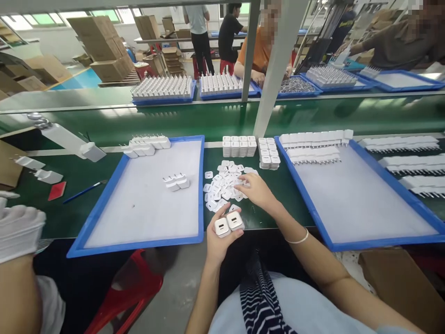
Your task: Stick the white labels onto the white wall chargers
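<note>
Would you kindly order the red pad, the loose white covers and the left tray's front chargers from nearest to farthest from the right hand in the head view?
1. Loose white covers: mostly left.
2. Front chargers: on the left tray.
3. Red pad: far left.

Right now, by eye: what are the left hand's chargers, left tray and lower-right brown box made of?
Chargers: likely hard plastic, smooth white with a soft sheen.
Left tray: probably plastic, given the even blue rim; its white liner could be paper or foam.
Box: likely cardboard, dull brown, flat panels.
</note>
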Motion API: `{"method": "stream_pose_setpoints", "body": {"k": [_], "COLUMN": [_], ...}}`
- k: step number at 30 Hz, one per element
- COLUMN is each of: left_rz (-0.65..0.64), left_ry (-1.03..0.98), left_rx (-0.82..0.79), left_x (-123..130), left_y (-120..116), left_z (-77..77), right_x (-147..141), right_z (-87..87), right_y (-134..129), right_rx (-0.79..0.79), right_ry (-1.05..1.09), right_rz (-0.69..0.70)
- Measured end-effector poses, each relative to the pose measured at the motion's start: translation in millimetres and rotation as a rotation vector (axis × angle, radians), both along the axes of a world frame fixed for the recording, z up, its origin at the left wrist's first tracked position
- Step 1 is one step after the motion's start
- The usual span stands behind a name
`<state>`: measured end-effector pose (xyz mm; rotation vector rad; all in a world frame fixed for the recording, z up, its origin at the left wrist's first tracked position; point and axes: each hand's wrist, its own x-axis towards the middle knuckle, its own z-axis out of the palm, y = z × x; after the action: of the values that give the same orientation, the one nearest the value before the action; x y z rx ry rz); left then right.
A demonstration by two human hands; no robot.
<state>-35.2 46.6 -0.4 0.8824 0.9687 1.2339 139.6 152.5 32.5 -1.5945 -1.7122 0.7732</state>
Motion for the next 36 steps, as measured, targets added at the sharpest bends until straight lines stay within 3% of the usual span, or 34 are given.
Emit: {"method": "stream_pose_setpoints", "body": {"k": [3,7,16,23,36], "left_rz": [-0.071,-0.159,-0.278,-0.286,-0.284], "left_ry": [0.003,-0.027,-0.077,-0.057,0.045], "left_rx": [0.041,0.057,0.092,0.166,0.140], "left_x": [-3.3,-6.5,-11.7,-13.6,-21.2], "left_y": [3.2,4.2,6.3,7.2,10.0], "left_z": [-6.3,-8.0,-4.4,-9.9,-5.1], "right_x": [-19.1,-35.6,-24.3,-14.2,0.9], "right_z": [-5.3,-5.2,8.2,5.8,3.0], "right_y": [24.2,38.3,53.5,51.5,29.3], "right_rx": [-0.068,-0.159,-0.377,-0.402,-0.254], "right_ry": [-0.181,-0.363,-0.485,-0.281,0.376], "right_rz": [-0.090,-0.097,0.022,0.075,0.017]}}
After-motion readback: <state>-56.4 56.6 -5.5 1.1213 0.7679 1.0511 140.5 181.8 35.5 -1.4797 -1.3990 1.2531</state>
